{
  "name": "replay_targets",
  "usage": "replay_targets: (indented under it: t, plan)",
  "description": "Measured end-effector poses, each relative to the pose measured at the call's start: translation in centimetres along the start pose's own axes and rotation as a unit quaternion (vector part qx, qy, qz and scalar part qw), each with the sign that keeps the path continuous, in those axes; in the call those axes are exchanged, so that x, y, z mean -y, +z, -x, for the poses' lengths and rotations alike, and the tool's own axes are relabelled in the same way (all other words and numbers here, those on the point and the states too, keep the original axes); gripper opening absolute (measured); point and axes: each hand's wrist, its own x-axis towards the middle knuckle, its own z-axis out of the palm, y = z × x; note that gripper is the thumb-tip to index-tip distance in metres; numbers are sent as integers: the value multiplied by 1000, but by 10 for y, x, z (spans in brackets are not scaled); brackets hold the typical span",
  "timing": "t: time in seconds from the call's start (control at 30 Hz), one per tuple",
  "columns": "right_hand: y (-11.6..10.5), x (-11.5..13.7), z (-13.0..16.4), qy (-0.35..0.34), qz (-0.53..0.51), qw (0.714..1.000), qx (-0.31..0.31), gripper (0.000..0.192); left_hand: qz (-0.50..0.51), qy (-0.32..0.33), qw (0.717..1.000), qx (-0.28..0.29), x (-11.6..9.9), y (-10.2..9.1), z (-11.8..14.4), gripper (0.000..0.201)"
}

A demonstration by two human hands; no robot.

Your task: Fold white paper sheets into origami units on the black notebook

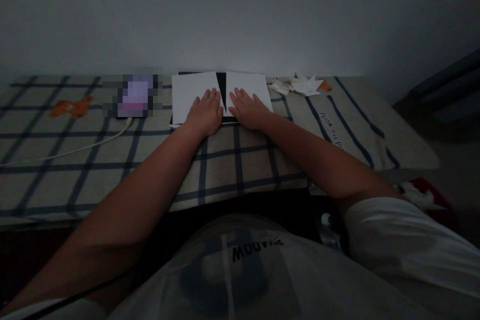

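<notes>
Two white paper sheets lie side by side on a flat black object, whose dark surface shows in a narrow wedge between them. On the left sheet, my left hand rests flat with its fingers stretched forward. My right hand lies palm down on the right sheet, its fingers a little apart. The hands are close together near the sheets' inner edges but do not touch. Whatever is under the palms is hidden.
A phone, blurred out, lies left with a white cable running from it. Orange paper cutouts are farther left. White paper scraps lie to the right on the checked tablecloth. Below the table edge stands a clear bottle.
</notes>
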Motion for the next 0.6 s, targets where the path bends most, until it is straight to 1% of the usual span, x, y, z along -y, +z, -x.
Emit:
replay_targets:
  t: [0.1,0.17,0.27,0.47,0.6]
  plan:
    - [0,-2,0,-5,2,1000,-1,72,-2,2,1000,-1,-1,-2,1,70]
    - [-1,-3,0,-7,8,1000,9,73,1,3,1000,-2,0,-2,1,70]
    - [-2,-5,1,-19,11,1000,14,73,10,2,1000,-5,3,0,0,71]
    - [-3,-10,-3,-47,-5,999,6,69,45,11,998,-38,10,5,-3,72]
    - [-12,-16,-5,-78,2,997,-21,69,25,21,999,-19,13,-3,-1,69]
